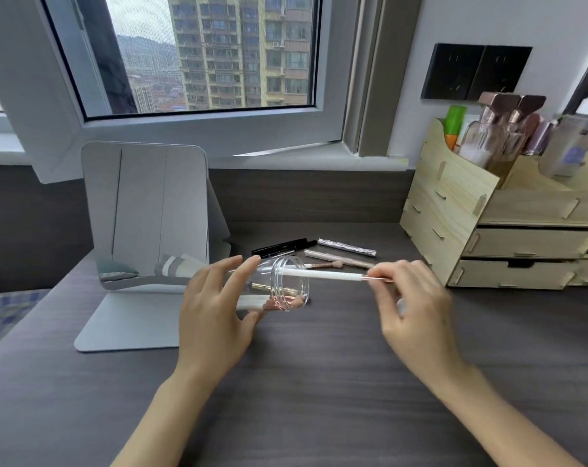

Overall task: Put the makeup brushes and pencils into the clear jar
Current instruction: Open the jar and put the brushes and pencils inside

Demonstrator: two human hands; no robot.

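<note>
While L hand (215, 318) tilts clear jar (287, 283), R hand (417, 308) w/ white brush (322, 274)

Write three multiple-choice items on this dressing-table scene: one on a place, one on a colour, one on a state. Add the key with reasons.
1. Where does the wooden organizer stand?
A. at the table's right, by the wall
B. in front of the mirror
C. on the windowsill

2. What colour is the handle of the brush that the right hand holds?
A. black
B. white
C. green

3. How is the clear jar held by the left hand?
A. upright
B. upside down
C. tipped sideways, mouth toward the right hand

Key: 1 A, it sits right of everything. 2 B, the shaft is white. 3 C, its threaded mouth faces the brush.
</note>
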